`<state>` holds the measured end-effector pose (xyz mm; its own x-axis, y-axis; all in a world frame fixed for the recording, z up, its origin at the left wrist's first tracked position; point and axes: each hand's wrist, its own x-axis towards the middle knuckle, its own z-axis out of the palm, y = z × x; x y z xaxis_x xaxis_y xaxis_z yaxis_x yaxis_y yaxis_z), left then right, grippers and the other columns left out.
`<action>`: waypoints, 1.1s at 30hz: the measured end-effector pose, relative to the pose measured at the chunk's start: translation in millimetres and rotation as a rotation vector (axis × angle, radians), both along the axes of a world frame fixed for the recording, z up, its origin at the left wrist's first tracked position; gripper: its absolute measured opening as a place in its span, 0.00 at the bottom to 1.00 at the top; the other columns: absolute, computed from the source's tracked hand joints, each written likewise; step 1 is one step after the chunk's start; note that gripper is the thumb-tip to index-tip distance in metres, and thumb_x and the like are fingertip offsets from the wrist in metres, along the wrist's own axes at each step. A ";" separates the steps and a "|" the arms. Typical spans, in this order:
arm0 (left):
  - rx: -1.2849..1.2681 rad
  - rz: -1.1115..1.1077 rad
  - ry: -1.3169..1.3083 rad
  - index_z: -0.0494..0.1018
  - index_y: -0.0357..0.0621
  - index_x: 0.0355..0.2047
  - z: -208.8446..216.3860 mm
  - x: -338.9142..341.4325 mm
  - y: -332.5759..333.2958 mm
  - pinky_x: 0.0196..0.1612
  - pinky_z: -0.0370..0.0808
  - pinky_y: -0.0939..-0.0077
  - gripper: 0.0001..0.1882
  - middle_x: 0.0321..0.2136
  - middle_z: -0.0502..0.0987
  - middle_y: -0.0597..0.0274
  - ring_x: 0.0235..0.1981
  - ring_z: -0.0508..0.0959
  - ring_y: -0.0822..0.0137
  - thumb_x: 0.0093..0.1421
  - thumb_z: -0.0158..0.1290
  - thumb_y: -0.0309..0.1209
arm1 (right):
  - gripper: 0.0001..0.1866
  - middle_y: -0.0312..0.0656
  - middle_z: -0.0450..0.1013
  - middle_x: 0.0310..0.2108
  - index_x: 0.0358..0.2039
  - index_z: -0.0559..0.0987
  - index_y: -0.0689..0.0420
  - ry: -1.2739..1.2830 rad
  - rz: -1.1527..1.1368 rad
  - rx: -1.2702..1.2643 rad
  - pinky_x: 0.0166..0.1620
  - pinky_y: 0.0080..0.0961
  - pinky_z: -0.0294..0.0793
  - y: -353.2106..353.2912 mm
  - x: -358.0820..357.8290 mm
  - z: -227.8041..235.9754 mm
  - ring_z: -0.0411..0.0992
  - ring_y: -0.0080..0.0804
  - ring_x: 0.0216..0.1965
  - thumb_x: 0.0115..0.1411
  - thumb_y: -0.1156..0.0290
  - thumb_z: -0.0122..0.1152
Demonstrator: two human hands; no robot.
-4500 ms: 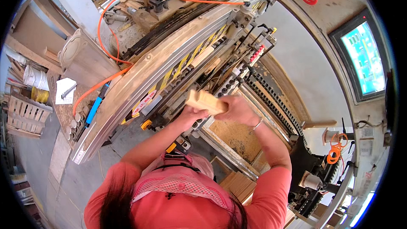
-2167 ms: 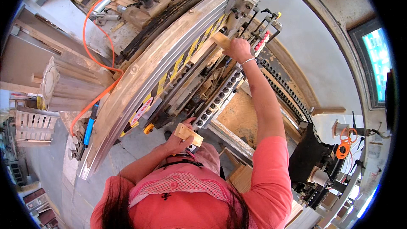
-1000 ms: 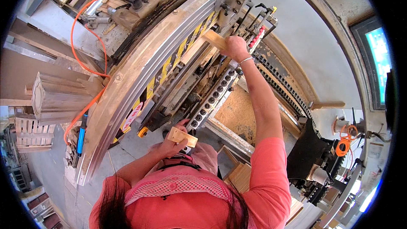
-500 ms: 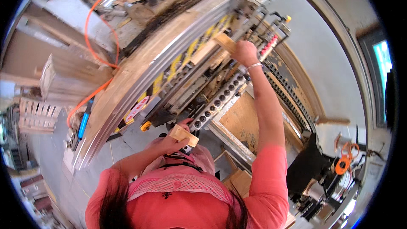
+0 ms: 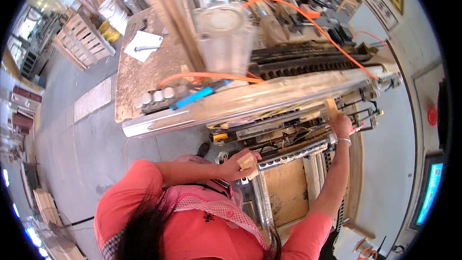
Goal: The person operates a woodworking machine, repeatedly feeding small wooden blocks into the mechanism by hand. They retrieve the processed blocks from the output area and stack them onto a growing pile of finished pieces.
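My left hand (image 5: 232, 167) is closed around a small pale wood block (image 5: 248, 164), held low in front of my waist. It is beside the near end of the machine's row of round black holes (image 5: 301, 154). Out to the right, my right hand (image 5: 340, 126) reaches over the machine and grips another wood block (image 5: 331, 109). That block points up toward the long metal rail (image 5: 178, 118). Its lower end is hidden in my fingers. Whether it touches the machine I cannot tell.
An orange hose (image 5: 332, 38) loops over the machine, and a blue tool (image 5: 199, 97) lies at the rail's left end. A wooden table (image 5: 137, 74) with white paper (image 5: 143, 45) stands at the far left. A lit screen (image 5: 429, 193) is at the right edge.
The view has swung, so the machine now runs more nearly level across it and the table at the left shows. Both hands still hold their wood blocks.
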<state>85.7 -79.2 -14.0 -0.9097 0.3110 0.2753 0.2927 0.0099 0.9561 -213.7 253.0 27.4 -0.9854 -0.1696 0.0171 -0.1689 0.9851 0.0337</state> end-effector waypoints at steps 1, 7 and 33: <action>0.129 0.018 -0.114 0.62 0.43 0.50 8.6 10.9 -8.9 0.47 0.66 0.73 0.19 0.38 0.68 0.64 0.42 0.68 0.71 0.59 0.50 0.30 | 0.22 0.53 0.76 0.27 0.30 0.79 0.59 -0.033 -0.040 0.003 0.38 0.42 0.75 -5.2 3.4 2.5 0.75 0.49 0.34 0.39 0.55 0.67; 0.573 0.331 -0.901 0.67 0.40 0.49 15.6 81.9 -123.5 0.47 0.70 0.73 0.18 0.42 0.72 0.64 0.44 0.72 0.70 0.61 0.52 0.33 | 0.29 0.56 0.71 0.45 0.48 0.72 0.61 0.266 -0.116 -0.158 0.48 0.41 0.69 -15.5 49.5 12.3 0.68 0.52 0.48 0.48 0.61 0.67; -0.197 1.005 -0.734 0.72 0.44 0.45 -256.2 -140.0 -389.6 0.38 0.75 0.67 0.15 0.32 0.78 0.53 0.35 0.79 0.60 0.55 0.49 0.27 | 0.17 0.42 0.76 0.30 0.39 0.77 0.63 -0.118 -0.688 -0.456 0.35 0.24 0.73 -72.3 412.8 40.2 0.74 0.28 0.29 0.47 0.73 0.66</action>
